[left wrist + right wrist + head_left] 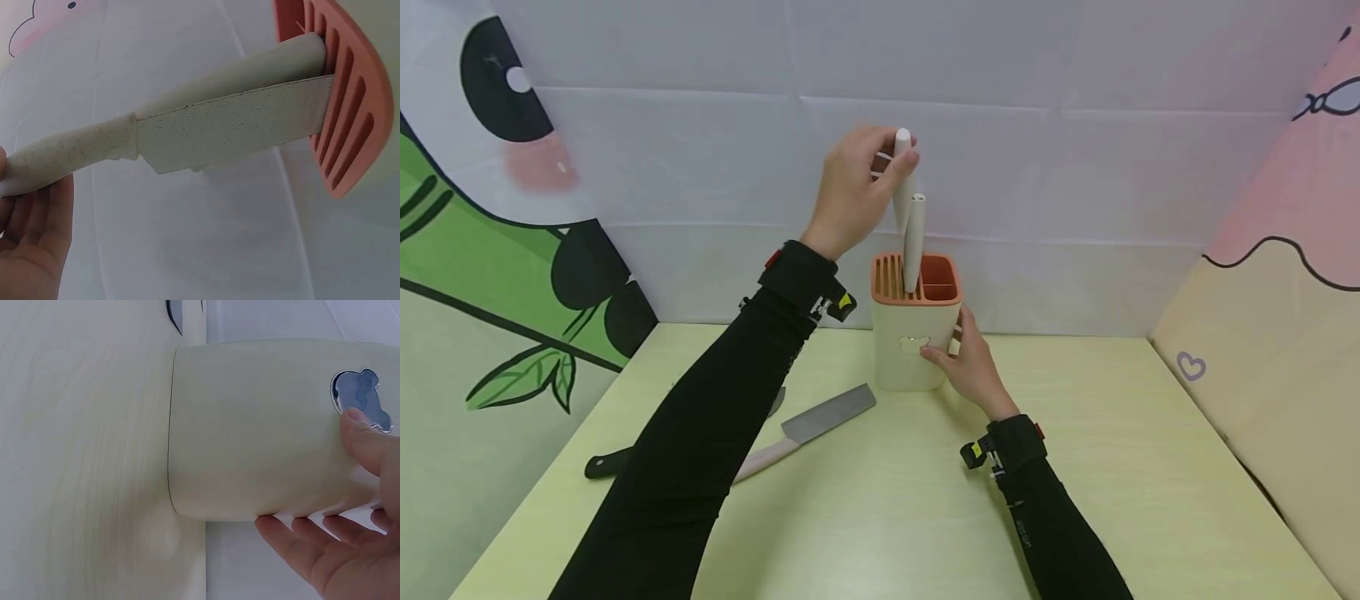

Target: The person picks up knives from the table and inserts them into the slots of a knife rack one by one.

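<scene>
Behind the table point(1112, 500), a pale backdrop point(700, 175) is seen, printed at the left with a green and white cartoon point(497, 258). At the table's left, a black-handled knife point(606, 464) is laid, mostly covered by a black sleeve point(707, 433). Beside it a pale-handled cleaver point(829, 414) is laid flat. Farther right, above the table, a pale knife point(231, 122) is held by the left hand point(853, 179), whose grip is clamped on the handle; its blade is pointed down at the slots of the knife holder point(895, 367), and how deep the tip is set cannot be told. Just beside it, a second pale handle point(913, 242) is stood, slightly tilted, in the holder's orange top. By the right hand point(973, 367) the cream holder is steadied on the table, that grip clamped on its right side, with the thumb touching a shiny badge point(357, 394) on the front.
</scene>
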Action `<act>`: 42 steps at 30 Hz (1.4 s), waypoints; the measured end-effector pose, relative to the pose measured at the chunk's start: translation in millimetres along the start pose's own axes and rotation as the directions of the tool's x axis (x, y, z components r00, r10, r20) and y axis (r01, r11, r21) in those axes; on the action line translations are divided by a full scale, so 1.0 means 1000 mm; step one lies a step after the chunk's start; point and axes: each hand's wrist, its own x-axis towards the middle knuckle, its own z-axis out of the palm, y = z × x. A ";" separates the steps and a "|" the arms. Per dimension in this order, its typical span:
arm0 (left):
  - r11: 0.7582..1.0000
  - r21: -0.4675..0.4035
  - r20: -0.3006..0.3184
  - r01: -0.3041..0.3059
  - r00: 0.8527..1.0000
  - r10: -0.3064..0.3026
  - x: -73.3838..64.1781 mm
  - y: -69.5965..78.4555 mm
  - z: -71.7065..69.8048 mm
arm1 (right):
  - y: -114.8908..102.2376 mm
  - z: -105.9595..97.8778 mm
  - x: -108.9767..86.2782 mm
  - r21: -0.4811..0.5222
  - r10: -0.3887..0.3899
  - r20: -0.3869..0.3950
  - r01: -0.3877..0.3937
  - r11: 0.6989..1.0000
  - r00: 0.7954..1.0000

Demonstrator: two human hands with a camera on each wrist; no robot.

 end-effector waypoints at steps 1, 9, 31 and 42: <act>1.000 -0.001 0.001 0.003 1.000 -0.003 -0.001 -0.003 0.001 | 0.000 0.000 0.000 -0.006 0.000 0.000 0.000 1.000 1.000; 0.999 -0.022 0.009 0.035 0.999 -0.035 -0.010 -0.024 0.016 | 0.000 -0.001 0.001 -0.021 -0.007 -0.007 0.007 1.000 1.000; 0.991 0.011 0.067 0.133 0.989 -0.134 -0.029 -0.054 0.039 | 0.001 0.001 0.001 -0.024 0.019 -0.008 -0.019 1.000 1.000; 0.985 0.034 0.084 0.168 0.982 -0.170 -0.033 -0.060 0.040 | 0.000 0.003 0.001 -0.017 0.012 -0.005 -0.012 1.000 1.000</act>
